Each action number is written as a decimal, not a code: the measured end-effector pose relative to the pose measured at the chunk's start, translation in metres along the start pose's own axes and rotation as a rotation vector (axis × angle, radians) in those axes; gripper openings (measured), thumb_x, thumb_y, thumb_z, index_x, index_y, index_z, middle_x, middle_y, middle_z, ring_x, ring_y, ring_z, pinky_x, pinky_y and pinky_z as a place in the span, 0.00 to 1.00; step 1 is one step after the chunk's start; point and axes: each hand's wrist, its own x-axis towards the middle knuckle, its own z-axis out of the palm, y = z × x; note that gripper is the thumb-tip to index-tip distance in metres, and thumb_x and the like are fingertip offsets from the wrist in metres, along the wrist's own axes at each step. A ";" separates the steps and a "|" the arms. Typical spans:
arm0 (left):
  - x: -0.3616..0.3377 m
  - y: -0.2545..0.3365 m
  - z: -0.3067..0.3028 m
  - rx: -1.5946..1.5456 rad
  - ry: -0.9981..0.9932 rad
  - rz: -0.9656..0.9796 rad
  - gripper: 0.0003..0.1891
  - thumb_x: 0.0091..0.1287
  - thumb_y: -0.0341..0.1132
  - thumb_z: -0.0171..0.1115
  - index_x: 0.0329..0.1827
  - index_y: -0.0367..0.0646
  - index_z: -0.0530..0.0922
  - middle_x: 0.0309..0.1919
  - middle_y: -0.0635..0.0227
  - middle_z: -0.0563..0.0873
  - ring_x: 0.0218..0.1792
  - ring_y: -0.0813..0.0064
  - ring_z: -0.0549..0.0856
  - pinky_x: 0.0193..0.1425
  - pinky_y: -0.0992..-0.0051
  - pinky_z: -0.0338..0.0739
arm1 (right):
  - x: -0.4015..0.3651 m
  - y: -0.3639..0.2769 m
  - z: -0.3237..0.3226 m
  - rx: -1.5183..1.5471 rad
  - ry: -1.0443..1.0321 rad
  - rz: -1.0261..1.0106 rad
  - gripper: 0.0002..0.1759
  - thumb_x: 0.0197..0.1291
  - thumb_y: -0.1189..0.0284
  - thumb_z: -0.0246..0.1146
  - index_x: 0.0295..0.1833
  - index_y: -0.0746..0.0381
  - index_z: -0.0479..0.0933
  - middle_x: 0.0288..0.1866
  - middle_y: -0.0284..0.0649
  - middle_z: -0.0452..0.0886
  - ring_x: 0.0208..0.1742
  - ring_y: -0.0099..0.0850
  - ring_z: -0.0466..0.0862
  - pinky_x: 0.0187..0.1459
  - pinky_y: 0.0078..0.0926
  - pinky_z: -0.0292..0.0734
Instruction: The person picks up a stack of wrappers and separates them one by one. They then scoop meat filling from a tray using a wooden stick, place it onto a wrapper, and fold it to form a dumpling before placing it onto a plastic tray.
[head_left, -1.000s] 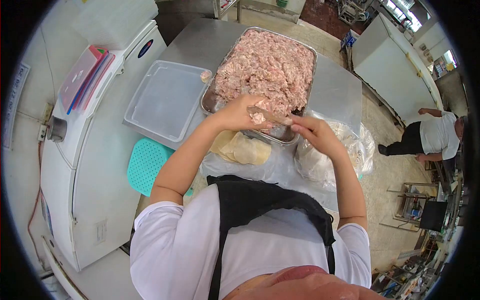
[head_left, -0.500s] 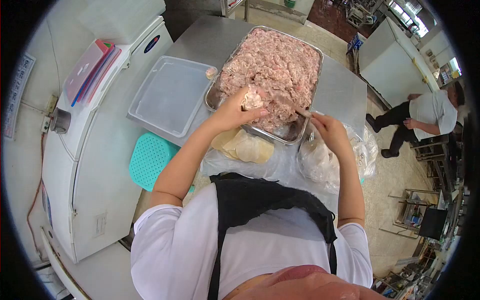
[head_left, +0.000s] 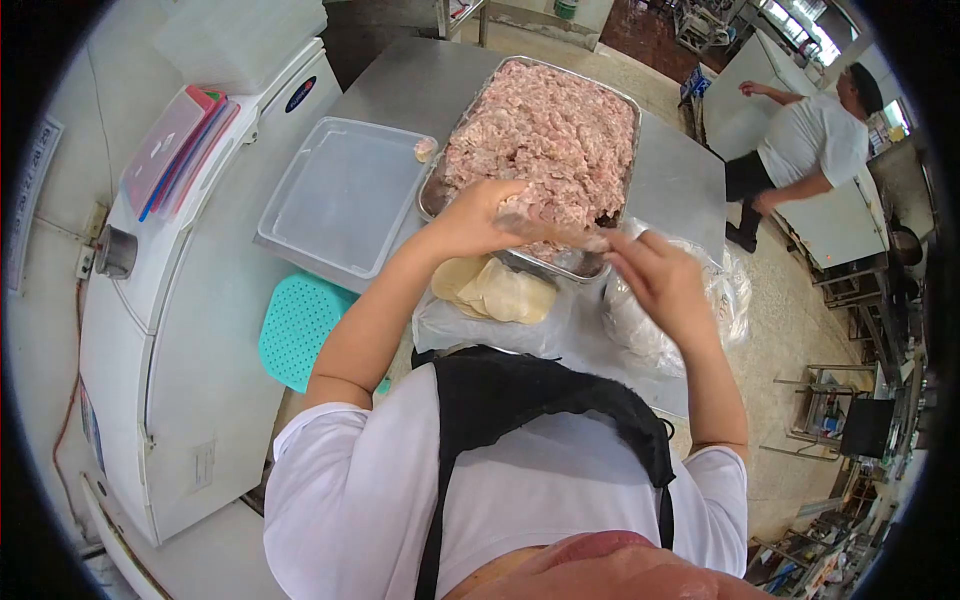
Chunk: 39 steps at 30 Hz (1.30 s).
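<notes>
My left hand is cupped over the near edge of a metal tray, closed around a dumpling wrapper with meat filling, mostly hidden by fingers and tool. My right hand grips the end of a slim spatula, whose blade reaches across to the left hand's filling. Pale pink ground meat is heaped in the metal tray. Round, flat dumpling wrappers lie on plastic just below the tray. One small filled dumpling rests at the corner of a clear plastic lid.
A clear plastic bag with pale contents sits right of the wrappers. At left are a teal perforated basket and a white freezer. A co-worker in a white shirt stands at right by another white appliance.
The spatula has come out of the meat and over to my left hand, lying more level. My right hand has turned and lowered slightly. The co-worker has moved toward the back.
</notes>
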 end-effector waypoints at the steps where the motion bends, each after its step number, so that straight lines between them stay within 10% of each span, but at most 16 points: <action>1: 0.000 -0.003 -0.002 -0.003 -0.002 0.004 0.23 0.54 0.43 0.78 0.45 0.38 0.80 0.41 0.61 0.86 0.45 0.65 0.84 0.56 0.69 0.75 | -0.001 -0.003 0.009 -0.012 0.005 -0.015 0.13 0.64 0.64 0.66 0.53 0.52 0.83 0.32 0.39 0.79 0.32 0.43 0.82 0.31 0.38 0.77; 11: -0.002 0.007 -0.058 -0.176 -0.216 -0.128 0.24 0.53 0.43 0.80 0.48 0.40 0.81 0.46 0.62 0.86 0.51 0.69 0.84 0.58 0.71 0.75 | 0.018 -0.030 0.022 0.801 -0.296 0.484 0.19 0.77 0.62 0.52 0.55 0.66 0.80 0.27 0.28 0.69 0.30 0.18 0.67 0.34 0.22 0.67; 20: -0.007 -0.034 -0.095 -0.294 -0.269 0.076 0.19 0.55 0.39 0.79 0.44 0.41 0.81 0.40 0.64 0.86 0.44 0.71 0.84 0.52 0.71 0.76 | 0.039 -0.091 0.047 0.525 -0.178 0.265 0.17 0.73 0.65 0.58 0.57 0.66 0.78 0.42 0.49 0.84 0.40 0.40 0.84 0.44 0.31 0.77; 27: -0.005 -0.046 -0.107 -0.282 -0.424 0.008 0.18 0.55 0.42 0.78 0.39 0.41 0.80 0.37 0.68 0.84 0.42 0.74 0.82 0.52 0.73 0.75 | 0.053 -0.119 0.025 -0.085 -0.013 0.247 0.11 0.64 0.66 0.65 0.49 0.57 0.82 0.33 0.42 0.80 0.34 0.43 0.83 0.34 0.38 0.78; 36: 0.003 -0.042 -0.093 -0.459 -0.345 0.067 0.22 0.53 0.36 0.80 0.48 0.43 0.78 0.41 0.70 0.85 0.48 0.75 0.81 0.58 0.70 0.73 | 0.045 -0.117 0.003 -0.151 -0.049 0.345 0.13 0.63 0.68 0.66 0.51 0.60 0.83 0.33 0.42 0.81 0.33 0.39 0.83 0.35 0.33 0.77; 39: 0.009 -0.023 -0.097 -0.722 -0.397 -0.070 0.26 0.53 0.35 0.80 0.53 0.43 0.77 0.42 0.69 0.86 0.46 0.75 0.82 0.58 0.72 0.74 | 0.027 -0.101 -0.016 0.343 0.100 0.400 0.15 0.66 0.71 0.64 0.54 0.69 0.81 0.34 0.45 0.81 0.35 0.31 0.80 0.41 0.26 0.74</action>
